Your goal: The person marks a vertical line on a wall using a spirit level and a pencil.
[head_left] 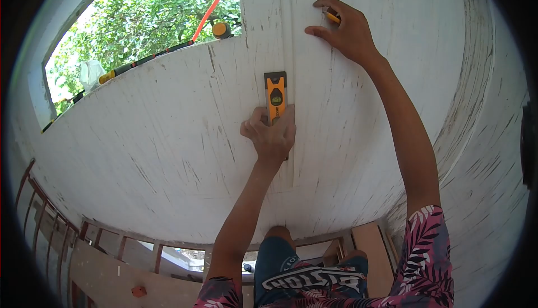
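My left hand (pixel 270 137) is closed around the lower part of a yellow-and-black spirit level (pixel 276 98), pressing it upright against the white wall. A green vial shows in the middle of the level, and its lower end is partly hidden behind my fingers. Alongside the level runs a narrow vertical strip (pixel 287 39) on the wall. Higher up and to the right, my right hand (pixel 347 33) is raised near the wall with thumb and index finger apart. A short yellow pencil (pixel 332 16) is tucked in its curled fingers, mostly hidden.
At upper left, a window opening looks onto green trees (pixel 151 22). A yellow-and-black round object (pixel 221 30), a long dark bar (pixel 151 57) and a whitish translucent item (pixel 91 75) are on its sill. An orange strip (pixel 214 5) slants upward. Below are metal bars (pixel 121 246) and boards (pixel 112 274).
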### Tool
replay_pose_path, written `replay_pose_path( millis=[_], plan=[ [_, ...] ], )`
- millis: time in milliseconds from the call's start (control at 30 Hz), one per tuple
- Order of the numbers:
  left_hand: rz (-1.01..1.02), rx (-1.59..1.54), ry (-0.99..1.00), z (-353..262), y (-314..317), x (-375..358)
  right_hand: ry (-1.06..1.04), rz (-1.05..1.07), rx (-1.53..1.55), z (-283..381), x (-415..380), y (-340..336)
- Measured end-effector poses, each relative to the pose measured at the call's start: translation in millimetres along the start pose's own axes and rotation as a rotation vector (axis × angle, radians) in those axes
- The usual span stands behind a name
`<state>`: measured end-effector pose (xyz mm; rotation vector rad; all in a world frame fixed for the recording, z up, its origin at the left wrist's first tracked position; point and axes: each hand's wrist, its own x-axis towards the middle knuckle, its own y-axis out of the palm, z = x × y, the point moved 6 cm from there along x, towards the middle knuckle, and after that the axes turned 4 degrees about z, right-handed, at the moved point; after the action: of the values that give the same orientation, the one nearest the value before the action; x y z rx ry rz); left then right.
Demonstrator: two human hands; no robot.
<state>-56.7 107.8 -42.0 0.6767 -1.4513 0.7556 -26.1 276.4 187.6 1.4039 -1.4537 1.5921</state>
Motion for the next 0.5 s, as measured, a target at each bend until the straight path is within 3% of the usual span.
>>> replay_pose_path(
  millis=[100,167,267,500],
  plan=[
    [-0.007,-0.007,0.003,-0.2,-1.5,0.8,0.032,0.024,0.029,-7.3,0.1,5.3],
    [-0.017,-0.005,0.011,-0.5,-2.3,0.9,-0.113,-0.122,0.002,-6.3,-1.7,3.7],
    [0.009,-0.025,0.008,2.6,-5.3,-0.1,-0.041,-0.060,0.304,1.5,2.9,-10.5],
    [0.002,-0.027,0.012,14.0,-14.8,-6.6,0.061,0.006,0.316,4.4,2.5,-12.6]
  ],
)
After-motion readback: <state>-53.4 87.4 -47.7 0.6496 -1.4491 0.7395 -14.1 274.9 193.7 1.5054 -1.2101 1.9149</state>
